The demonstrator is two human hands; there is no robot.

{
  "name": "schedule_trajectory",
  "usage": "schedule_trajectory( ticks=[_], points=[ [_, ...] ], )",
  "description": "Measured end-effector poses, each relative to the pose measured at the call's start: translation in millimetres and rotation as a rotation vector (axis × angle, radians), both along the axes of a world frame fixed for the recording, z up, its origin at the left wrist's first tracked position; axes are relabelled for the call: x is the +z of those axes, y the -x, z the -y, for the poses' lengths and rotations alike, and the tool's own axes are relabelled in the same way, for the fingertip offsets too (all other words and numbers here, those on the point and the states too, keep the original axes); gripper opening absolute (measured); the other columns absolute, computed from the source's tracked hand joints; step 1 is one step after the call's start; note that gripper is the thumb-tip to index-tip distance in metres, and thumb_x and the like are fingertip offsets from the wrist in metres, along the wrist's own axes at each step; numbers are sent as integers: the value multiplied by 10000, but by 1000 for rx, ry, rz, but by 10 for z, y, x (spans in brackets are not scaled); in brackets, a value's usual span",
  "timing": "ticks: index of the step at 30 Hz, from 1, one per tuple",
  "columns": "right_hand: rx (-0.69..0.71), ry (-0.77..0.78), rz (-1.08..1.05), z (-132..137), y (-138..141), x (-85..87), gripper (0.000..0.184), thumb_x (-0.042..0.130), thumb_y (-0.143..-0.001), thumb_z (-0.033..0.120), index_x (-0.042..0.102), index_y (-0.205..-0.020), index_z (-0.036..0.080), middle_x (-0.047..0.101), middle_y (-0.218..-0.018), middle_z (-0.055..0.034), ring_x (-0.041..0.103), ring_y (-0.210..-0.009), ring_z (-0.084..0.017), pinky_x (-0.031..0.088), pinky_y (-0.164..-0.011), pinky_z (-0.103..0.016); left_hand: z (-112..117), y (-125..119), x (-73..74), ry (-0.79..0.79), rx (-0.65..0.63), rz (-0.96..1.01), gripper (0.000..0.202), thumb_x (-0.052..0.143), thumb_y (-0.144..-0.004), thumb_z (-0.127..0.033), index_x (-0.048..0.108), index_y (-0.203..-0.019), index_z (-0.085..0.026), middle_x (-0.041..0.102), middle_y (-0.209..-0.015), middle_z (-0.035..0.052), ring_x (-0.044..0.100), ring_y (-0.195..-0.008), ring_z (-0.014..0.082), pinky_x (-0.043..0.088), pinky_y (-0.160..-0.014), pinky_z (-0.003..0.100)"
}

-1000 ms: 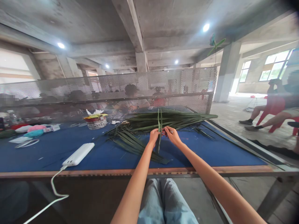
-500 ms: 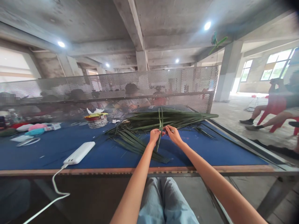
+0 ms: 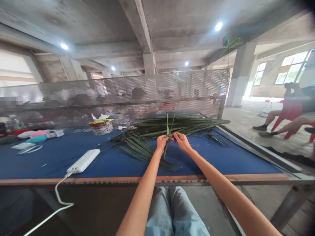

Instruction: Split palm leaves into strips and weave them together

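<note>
Centrally, the bare forearms (image 3: 145,183) converge from the lower edge of the frame. At mid-picture the left hand (image 3: 162,142) pinches green leaf strips (image 3: 167,127), nearly upright, their upper ends parted. The right hand (image 3: 180,140) lies just beside, fingers curled; whether it grips anything cannot be told. Leaf pile (image 3: 197,124): centre right, beyond the hands.

Concrete ceiling (image 3: 187,26), lights (image 3: 218,26) (one flaring), perforated screen (image 3: 118,90) behind a blue tabletop (image 3: 110,165), grey floor (image 3: 246,114), windows (image 3: 292,65) at right
</note>
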State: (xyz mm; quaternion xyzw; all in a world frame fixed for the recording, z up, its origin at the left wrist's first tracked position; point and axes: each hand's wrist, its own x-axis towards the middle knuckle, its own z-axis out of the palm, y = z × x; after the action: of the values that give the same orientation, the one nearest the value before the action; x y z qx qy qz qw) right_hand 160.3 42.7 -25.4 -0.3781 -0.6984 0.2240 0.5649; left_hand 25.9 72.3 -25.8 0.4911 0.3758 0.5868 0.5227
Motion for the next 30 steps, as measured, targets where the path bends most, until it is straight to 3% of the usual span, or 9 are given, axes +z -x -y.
schedule_trajectory(
  ticks=[12,17,20,26,30],
  points=[
    [-2,-13,64,71,17,41,460,362,-911,533,610,-737,187,548,-583,-4,496,-564,-138,385,-573,-235,-3,-6,-16,33,77,7,65,664,-670,-136,628,-618,-120,648,-528,36,619,-493,160,521,-640,307],
    [-15,-18,55,49,19,22,441,359,-913,523,613,-758,196,545,-586,3,487,-568,-137,380,-567,-231,37,1,16,41,142,-19,109,663,-677,-160,591,-599,-131,624,-483,35,596,-462,152,502,-573,278],
    [-37,-3,45,40,16,18,451,358,-906,544,609,-761,197,545,-585,2,486,-568,-139,382,-564,-230,46,10,45,15,98,-49,44,623,-665,-116,635,-624,-124,645,-523,36,594,-471,142,494,-572,265],
    [-82,-13,2,32,-3,28,476,365,-884,591,599,-773,192,560,-602,-12,492,-567,-143,395,-572,-241,72,1,73,26,-13,23,212,590,-647,-55,686,-818,-135,702,-649,33,646,-547,165,518,-632,298],
    [-94,-16,14,20,-15,20,498,364,-879,608,610,-781,186,565,-600,-21,499,-579,-149,400,-572,-243,87,-10,56,42,-19,-3,46,630,-718,-129,658,-684,-116,684,-594,64,646,-551,178,521,-634,309]
  ],
)
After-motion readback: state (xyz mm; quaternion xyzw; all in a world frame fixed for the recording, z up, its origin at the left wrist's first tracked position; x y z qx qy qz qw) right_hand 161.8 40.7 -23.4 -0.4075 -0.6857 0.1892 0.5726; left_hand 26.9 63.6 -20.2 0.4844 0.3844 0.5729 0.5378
